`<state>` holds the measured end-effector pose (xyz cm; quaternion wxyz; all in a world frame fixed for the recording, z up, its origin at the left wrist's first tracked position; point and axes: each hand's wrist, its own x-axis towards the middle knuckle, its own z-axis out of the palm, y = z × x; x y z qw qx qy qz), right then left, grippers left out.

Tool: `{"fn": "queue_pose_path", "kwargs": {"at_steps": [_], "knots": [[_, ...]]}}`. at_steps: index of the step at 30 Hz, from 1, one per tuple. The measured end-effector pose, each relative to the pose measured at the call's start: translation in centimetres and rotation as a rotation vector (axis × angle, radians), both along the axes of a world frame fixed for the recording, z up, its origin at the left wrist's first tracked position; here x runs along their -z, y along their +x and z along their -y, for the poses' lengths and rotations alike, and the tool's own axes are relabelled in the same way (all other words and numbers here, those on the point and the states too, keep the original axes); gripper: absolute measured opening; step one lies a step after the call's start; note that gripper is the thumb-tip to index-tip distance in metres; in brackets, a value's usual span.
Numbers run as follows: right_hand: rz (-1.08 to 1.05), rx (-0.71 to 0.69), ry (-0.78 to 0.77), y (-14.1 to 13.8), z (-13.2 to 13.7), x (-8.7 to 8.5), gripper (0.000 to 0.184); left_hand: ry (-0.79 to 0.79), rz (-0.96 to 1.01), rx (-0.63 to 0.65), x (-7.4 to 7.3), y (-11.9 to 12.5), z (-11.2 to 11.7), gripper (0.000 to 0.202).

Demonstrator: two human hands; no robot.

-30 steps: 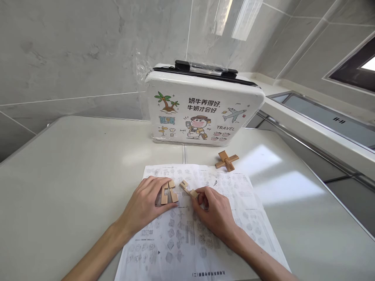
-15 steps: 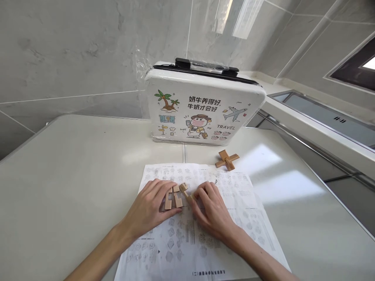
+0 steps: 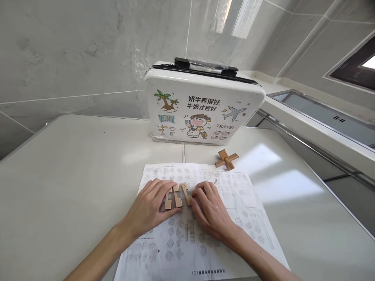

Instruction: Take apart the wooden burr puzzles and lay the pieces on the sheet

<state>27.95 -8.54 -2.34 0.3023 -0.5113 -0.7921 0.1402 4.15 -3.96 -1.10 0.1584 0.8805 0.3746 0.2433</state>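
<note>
1. Work surface. The pale table (image 3: 73,164) runs back to a tiled wall. A white carry case (image 3: 205,105) printed with cartoons stands upright at the far edge, well apart from the hands.

2. Reference sheet. A printed sheet (image 3: 243,203) of small diagrams lies flat on the table just in front of the person. Both hands work on top of it.

3. Left hand (image 3: 149,208). The fingers are spread over a pair of notched bars (image 3: 172,197) that lie side by side on the sheet. The fingertips sit on the far ends and the thumb is at the near ends, so the pair is clamped flat against the paper.

4. Right hand (image 3: 211,212). The fingers are curled and the thumb and fingertips pinch a third bar (image 3: 185,192). This bar lies just beside the pair, on its right. Contact between them cannot be confirmed from this view.

5. Finished cross (image 3: 226,160). An assembled wooden cross rests on the bare table beyond the sheet's far right corner, untouched.

6. Step in hand, as judged: seating the third bar against the pair.
- Keep the left hand pressing down so the pair does not slide on the paper.
- Keep the third bar parallel to the pair, with its notch facing theirs.
- Move it sideways with light force. If it binds, back off and realign rather than push.
- Keep the fingertips clear of the notches.
</note>
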Motion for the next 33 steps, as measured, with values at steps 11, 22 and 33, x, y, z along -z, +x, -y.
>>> {"fn": "queue_pose_path", "kwargs": {"at_steps": [11,22,33], "knots": [[0.003,-0.13,-0.014,-0.1,0.14,-0.23,0.021,-0.027,-0.006,0.01,-0.15,0.17,-0.05,0.054],[0.01,-0.219,0.014,-0.07,-0.03,-0.26,0.025,-0.133,0.003,0.03,-0.3,-0.08,0.02,0.058],[-0.042,-0.208,-0.054,0.12,0.03,-0.28,0.034,-0.115,0.039,-0.138,0.11,-0.61,-0.71,0.054]]}}
